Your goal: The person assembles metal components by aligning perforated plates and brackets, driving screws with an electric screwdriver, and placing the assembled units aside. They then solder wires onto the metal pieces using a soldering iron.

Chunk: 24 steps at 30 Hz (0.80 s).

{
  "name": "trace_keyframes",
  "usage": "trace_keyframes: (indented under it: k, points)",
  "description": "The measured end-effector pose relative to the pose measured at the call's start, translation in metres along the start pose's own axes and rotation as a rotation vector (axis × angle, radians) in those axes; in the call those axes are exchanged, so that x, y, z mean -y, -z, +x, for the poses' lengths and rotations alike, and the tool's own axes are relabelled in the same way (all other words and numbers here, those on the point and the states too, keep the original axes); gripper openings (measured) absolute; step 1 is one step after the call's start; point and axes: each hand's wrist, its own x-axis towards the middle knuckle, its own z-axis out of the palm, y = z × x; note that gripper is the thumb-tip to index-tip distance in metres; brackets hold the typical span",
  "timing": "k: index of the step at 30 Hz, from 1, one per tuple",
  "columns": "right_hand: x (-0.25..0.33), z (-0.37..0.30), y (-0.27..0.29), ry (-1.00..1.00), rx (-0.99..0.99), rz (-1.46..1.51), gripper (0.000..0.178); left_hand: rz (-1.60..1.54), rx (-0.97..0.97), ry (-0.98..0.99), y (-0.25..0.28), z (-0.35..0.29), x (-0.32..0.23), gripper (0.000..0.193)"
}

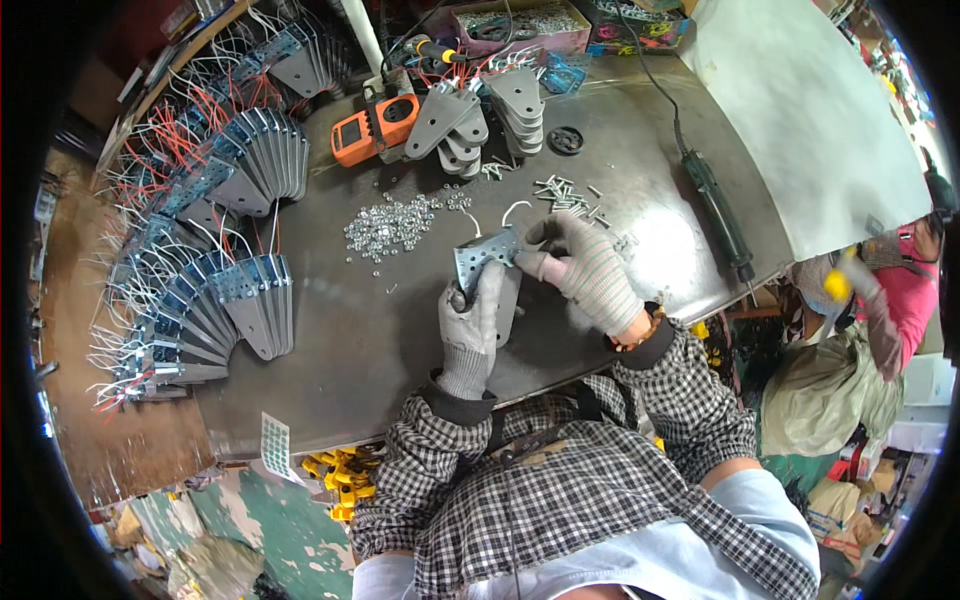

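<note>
My left hand (468, 325), in a grey glove, is closed around a grey metal plate (509, 305) with a blue perforated bracket (478, 257) at its top. Thin white wires rise from the bracket's far edge. At the bracket's right end, the gloved fingertips of my right hand (592, 272) are pinched together; whatever they hold there is too small or hidden to make out. Beyond the bracket lies a heap of small silver nuts (388, 226). Loose screws (566, 194) are scattered just past my right hand.
Rows of finished-looking grey plates with blue brackets (262, 285) and wires line the left side. An orange multimeter (374, 130), stacked plates (516, 108) and a black disc (565, 141) sit farther back. A corded electric screwdriver (718, 212) lies at right. Another person (905, 290) is beyond.
</note>
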Motion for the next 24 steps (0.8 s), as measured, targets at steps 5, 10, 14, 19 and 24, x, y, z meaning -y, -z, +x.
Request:
trace_keyframes:
  k: [5,10,14,19,24]
  points:
    - [-0.059,0.016,0.056,0.055,-0.268,-0.625,0.03,-0.283,0.093,0.238,0.002,0.0,-0.011,0.04]
    - [-0.054,0.019,0.064,0.101,-0.168,-0.87,0.023,-0.287,0.153,0.224,-0.004,0.003,-0.007,0.039]
    - [0.014,0.0,0.048,0.362,-0.055,-0.408,0.016,-0.34,0.142,0.291,-0.001,0.009,0.005,0.035]
    - [0.023,0.005,0.014,0.596,0.153,-0.5,0.019,-0.112,0.096,0.189,-0.016,0.0,-0.015,0.023]
    - [0.03,0.006,0.005,0.626,0.123,-0.577,0.02,-0.263,0.067,0.162,-0.018,0.004,-0.001,0.023]
